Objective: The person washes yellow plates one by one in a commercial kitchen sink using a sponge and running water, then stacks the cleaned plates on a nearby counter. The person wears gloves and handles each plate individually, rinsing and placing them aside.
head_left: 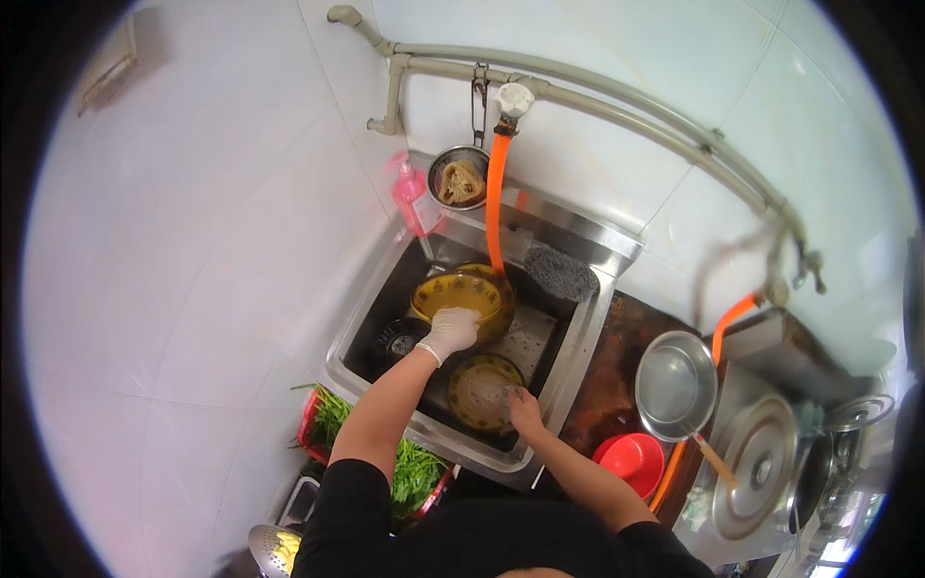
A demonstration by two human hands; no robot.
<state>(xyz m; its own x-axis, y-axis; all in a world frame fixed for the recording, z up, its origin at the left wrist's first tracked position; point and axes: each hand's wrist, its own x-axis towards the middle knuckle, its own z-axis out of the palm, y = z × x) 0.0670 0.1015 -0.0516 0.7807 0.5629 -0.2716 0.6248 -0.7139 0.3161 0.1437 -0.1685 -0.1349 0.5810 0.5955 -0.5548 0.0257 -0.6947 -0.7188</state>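
Note:
My left hand [451,332], in a pale glove, is closed on the near rim of an amber patterned glass bowl [448,292] in the sink. The bowl is tilted and overlaps more amber glassware behind it. Bare, my right hand [526,412] grips the right edge of a second amber patterned bowl [479,393], lower in the sink; its fingertips are partly hidden. A dark round dish [398,342] sits left of my gloved hand. From a tap, an orange hose [496,197] hangs down to the amber glassware.
The steel sink [578,371] surrounds my hands. A grey scouring pad [561,275] lies at its back right; a pink pump bottle [414,197] and a hanging strainer [461,180] are behind. A saucepan [676,385] and red bowl [631,462] stand right, leafy greens [416,477] near left.

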